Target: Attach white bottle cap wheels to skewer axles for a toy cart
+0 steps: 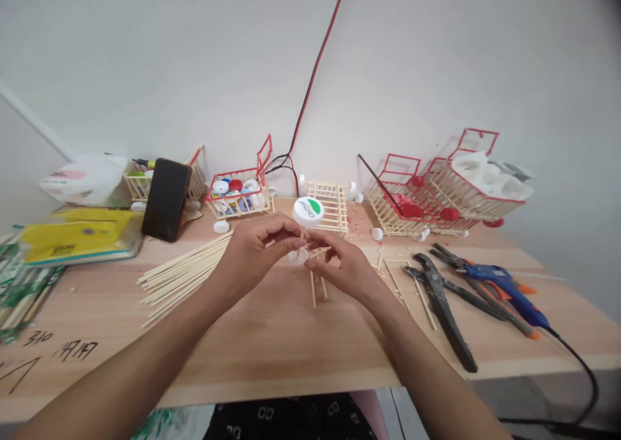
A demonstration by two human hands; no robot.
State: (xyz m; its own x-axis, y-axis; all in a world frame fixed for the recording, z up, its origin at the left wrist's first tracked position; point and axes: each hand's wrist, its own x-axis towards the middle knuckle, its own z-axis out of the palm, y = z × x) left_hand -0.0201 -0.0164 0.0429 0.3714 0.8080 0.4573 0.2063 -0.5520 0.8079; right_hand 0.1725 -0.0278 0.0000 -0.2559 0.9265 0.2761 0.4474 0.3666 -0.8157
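Observation:
In front of me, over the middle of the table, my left hand (269, 242) and my right hand (347, 268) meet with closed fingers. Between them stands a thin wooden stick with a white bottle cap (308, 211) on its upper end, printed with a green patch and lettering. A second, paler cap (297, 256) sits at the stick's lower end. Both hands pinch this stick with caps; the fingers hide part of it. Below my right fingers, some short sticks (314, 291) poke out, and I cannot tell whether they touch the hand.
Behind stand small stick carts with red trim, one holding bottle caps (236, 194). A slatted stick frame (327, 204) lies behind my hands. Loose sticks (187, 275) and a phone (166, 199) are at left; cutting pliers (444, 310) and a blue glue gun (504, 291) at right.

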